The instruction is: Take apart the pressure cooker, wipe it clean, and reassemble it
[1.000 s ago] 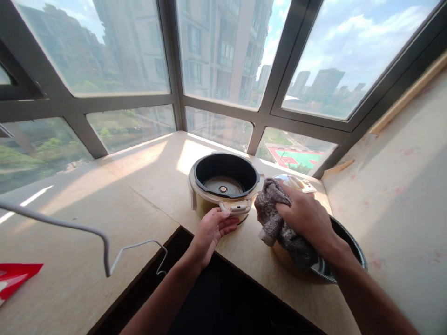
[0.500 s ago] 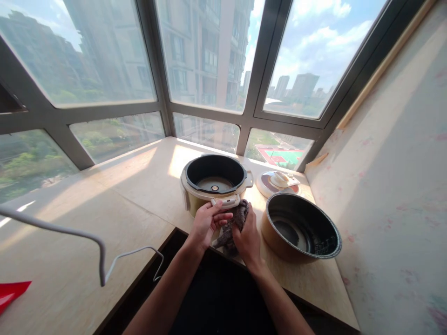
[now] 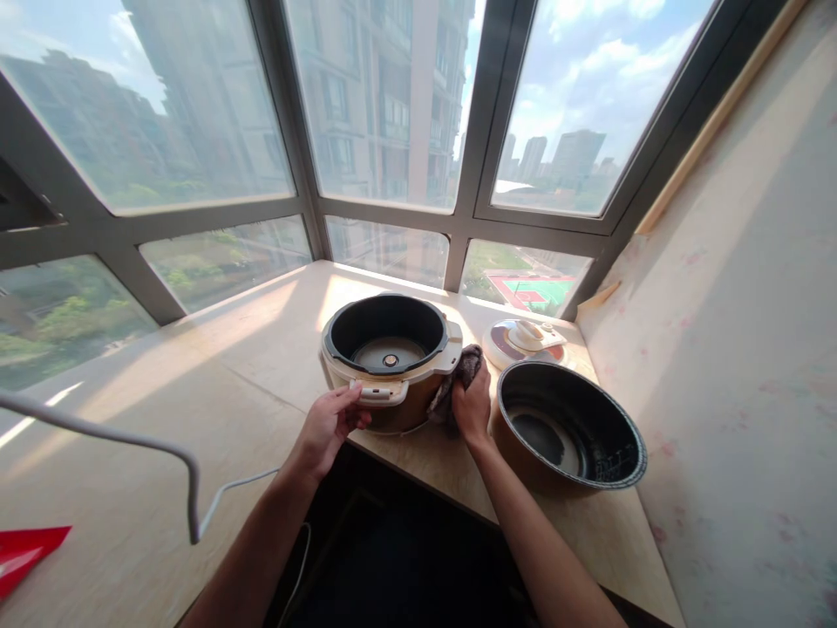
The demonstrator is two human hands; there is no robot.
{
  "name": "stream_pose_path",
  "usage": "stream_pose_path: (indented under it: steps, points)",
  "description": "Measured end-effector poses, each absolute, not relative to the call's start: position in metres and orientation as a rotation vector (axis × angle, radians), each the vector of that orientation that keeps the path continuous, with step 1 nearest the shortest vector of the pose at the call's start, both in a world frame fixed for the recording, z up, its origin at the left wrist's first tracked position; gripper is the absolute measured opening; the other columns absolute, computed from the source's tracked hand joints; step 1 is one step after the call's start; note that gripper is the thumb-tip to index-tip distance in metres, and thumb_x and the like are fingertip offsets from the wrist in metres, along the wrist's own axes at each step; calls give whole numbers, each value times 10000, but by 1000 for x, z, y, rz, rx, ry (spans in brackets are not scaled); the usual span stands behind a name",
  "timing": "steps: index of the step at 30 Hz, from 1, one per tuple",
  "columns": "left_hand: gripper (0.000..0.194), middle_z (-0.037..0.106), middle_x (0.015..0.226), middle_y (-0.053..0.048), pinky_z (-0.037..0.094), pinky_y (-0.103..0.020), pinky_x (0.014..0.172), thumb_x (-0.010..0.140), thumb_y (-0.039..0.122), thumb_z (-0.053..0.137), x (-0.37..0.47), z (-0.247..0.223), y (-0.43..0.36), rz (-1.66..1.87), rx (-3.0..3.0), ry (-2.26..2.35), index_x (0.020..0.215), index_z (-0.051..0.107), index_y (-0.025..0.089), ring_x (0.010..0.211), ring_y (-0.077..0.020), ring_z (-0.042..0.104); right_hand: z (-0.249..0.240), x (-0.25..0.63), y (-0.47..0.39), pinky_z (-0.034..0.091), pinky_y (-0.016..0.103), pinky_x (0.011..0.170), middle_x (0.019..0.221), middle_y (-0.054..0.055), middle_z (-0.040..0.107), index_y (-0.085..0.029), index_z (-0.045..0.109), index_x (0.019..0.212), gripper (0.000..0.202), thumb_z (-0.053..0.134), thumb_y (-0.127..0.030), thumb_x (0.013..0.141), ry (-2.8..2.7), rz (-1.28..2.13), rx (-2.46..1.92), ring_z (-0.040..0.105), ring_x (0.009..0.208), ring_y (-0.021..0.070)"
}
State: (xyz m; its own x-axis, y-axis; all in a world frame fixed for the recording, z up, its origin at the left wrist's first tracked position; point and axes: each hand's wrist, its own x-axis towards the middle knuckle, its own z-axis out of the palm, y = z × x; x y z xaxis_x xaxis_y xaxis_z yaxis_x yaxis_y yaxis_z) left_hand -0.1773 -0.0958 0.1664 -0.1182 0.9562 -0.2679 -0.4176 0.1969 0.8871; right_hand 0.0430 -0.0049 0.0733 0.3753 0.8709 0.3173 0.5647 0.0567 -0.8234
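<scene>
The rice cooker body [image 3: 428, 397], cream and gold with a black interior, stands on the sill with its top uncovered. My left hand [image 3: 330, 427] is closed on its front handle [image 3: 379, 394], thumb on top and fingers beneath. A dark, crumpled cloth [image 3: 467, 366] is bunched in my right hand [image 3: 472, 406], which is closed around it at the cooker's right side. To the right of that hand sits the removed inner pot [image 3: 523, 453], dark inside and brownish gold outside. Behind the pot lies the cooker lid [image 3: 503, 344], white and brown with a raised knob.
Windows with grey frames [image 3: 385, 209] enclose the back of the pale sill [image 3: 261, 349]. A patterned wall [image 3: 719, 392] bounds the right. A grey cable [image 3: 98, 427] crosses at the left, above a red object [image 3: 30, 554]. The sill's front edge drops to a dark space.
The cooker body has turned, its front handle swinging left and nearer along with my left hand. My right hand and the cloth have shifted slightly right and up along its side.
</scene>
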Motion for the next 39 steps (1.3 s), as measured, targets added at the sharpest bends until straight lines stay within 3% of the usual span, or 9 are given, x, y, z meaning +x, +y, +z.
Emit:
stream_pose_path:
  steps: [5, 8, 10, 13, 16, 20, 27, 33, 39]
  points:
    - [350, 698, 769, -72, 486, -240, 558, 697, 414, 811, -170, 158, -102, 1417, 671, 1203, 816, 664, 120, 607, -134, 592, 70, 44, 16, 427, 479, 1049, 1406, 201, 529, -121, 394, 1481, 705, 459, -330, 811, -1240, 469, -1600, 514, 1292, 346]
    - [432, 674, 1084, -86, 532, -307, 837, 722, 404, 806, -166, 154, -107, 1715, 598, 1452, 1030, 593, 187, 1016, -216, 652, 69, 41, 11, 413, 477, 1074, 1404, 181, 534, -142, 406, 1469, 686, 469, -336, 814, -1203, 497, -1560, 506, 1308, 330]
    - [555, 535, 1395, -106, 422, -339, 1084, 738, 383, 811, -169, 154, -109, 1918, 572, 1607, 1180, 506, 242, 1359, -236, 484, 67, 38, 0, 401, 479, 1095, 1409, 177, 531, -140, 406, 1462, 680, 472, -340, 815, -1165, 519, -1536, 502, 1318, 323]
    - [673, 272, 1622, -122, 257, -366, 1215, 776, 453, 787, -171, 159, -102, 1900, 617, 1627, 1309, 414, 281, 1543, -246, 209, 63, 29, -21, 368, 486, 1134, 1428, 177, 512, -129, 383, 1460, 694, 479, -352, 810, -1092, 551, -1502, 484, 1342, 316]
    - [642, 432, 1519, -122, 360, -386, 1163, 761, 480, 799, -162, 168, -85, 1785, 707, 1541, 1268, 469, 266, 1489, -286, 330, 61, 16, -43, 337, 504, 1157, 1457, 185, 477, -138, 342, 1464, 688, 479, -382, 835, -1044, 556, -1472, 448, 1378, 313]
    - [667, 652, 1175, -56, 520, -324, 989, 627, 274, 901, -140, 175, -64, 1857, 827, 1433, 1177, 525, 245, 1217, -240, 598, 59, -3, -66, 354, 504, 1148, 1482, 205, 437, -151, 295, 1463, 655, 478, -429, 900, -1023, 558, -1411, 421, 1403, 312]
    - [635, 666, 1142, -29, 555, -280, 891, 607, 187, 880, -140, 174, -58, 1885, 825, 1424, 1134, 530, 244, 1062, -200, 652, 52, -10, -64, 358, 520, 1138, 1505, 216, 404, -178, 214, 1494, 672, 491, -408, 926, -1109, 473, -1370, 415, 1411, 311]
    - [569, 666, 1126, -15, 538, -265, 893, 626, 171, 839, -151, 174, -51, 1883, 821, 1336, 1117, 561, 246, 1054, -193, 641, 53, 22, -5, 460, 490, 991, 1259, 150, 600, -184, 403, 1365, 559, 458, -417, 859, -1039, 559, -1523, 584, 1176, 321]
    - [598, 666, 1107, -11, 522, -260, 865, 569, 113, 801, -177, 172, -34, 1860, 804, 1308, 1111, 576, 231, 1024, -194, 631, 57, 43, 41, 480, 435, 928, 1197, 124, 642, -183, 438, 1362, 609, 486, -437, 811, -1197, 679, -1508, 617, 1071, 306]
